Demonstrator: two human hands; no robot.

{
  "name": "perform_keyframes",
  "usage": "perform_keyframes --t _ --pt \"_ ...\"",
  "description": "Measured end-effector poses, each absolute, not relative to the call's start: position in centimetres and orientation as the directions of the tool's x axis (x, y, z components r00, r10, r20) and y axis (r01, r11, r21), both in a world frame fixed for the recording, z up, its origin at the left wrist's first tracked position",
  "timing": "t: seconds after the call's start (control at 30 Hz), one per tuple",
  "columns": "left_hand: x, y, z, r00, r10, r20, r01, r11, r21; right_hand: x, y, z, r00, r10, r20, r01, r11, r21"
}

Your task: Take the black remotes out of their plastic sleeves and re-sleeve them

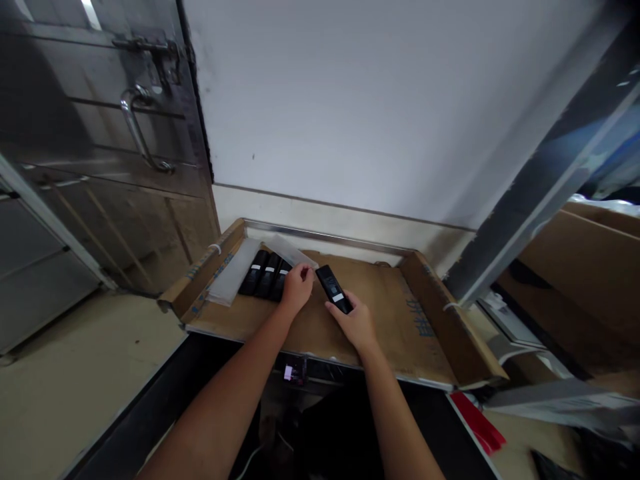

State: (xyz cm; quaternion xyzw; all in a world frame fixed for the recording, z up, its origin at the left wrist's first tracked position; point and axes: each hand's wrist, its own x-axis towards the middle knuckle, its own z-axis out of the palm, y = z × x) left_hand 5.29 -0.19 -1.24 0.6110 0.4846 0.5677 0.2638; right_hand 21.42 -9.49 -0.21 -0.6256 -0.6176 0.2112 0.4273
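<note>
Head view: both bare hands are over a cardboard tray (380,330) set against the wall.
Right hand (356,319): holds a black device (329,283) by its near end, the grip narrow, thumb on one edge and fingers around the other.
Left hand (299,287): fingers curled in, thumb and forefinger drawn close together at the corner of a translucent sheet (290,251) — I cannot tell whether they have caught it.
Black device: long, slim and remote-like, lifted in front of the right hand above the tray's middle, tilted with its far end to the left; a white label shows near the fingers, with a paler patch just beyond it.
Row of black devices (267,275): at least three, side by side on the left part of the tray, each with a white label; the rightmost is partly hidden by the left hand and the translucent sheet.
Plastic sleeves (233,277): pale, lying flat to the left of the row.
Left arm: reaches forward and to the right, wrist nearly straight.
Right arm: reaches forward and leftward — its hand just beside the left one, the two apart.
</note>
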Motion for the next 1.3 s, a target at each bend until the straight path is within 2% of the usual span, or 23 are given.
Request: perform_keyframes --t 0.23,0.7,1.3 --pt "5.3 0.8 -2.5 -0.178 0.887 0.427 0.201 -0.392 0.898 21.4 -9.7 -0.7 0.101 0.959 0.264 0.58 0.159 -0.799" --pt "5.3 -0.4 -1.4 -0.106 0.819 0.564 0.378 -0.491 0.785 21.1 -10.1 0.1 0.112 0.94 0.322 0.681 0.164 -0.713" --pt "5.3 -0.3 -1.3 -0.1 0.83 0.549 0.38 -0.478 0.792 21.0 -10.0 0.2 0.109 0.943 0.315 0.664 0.167 -0.728"
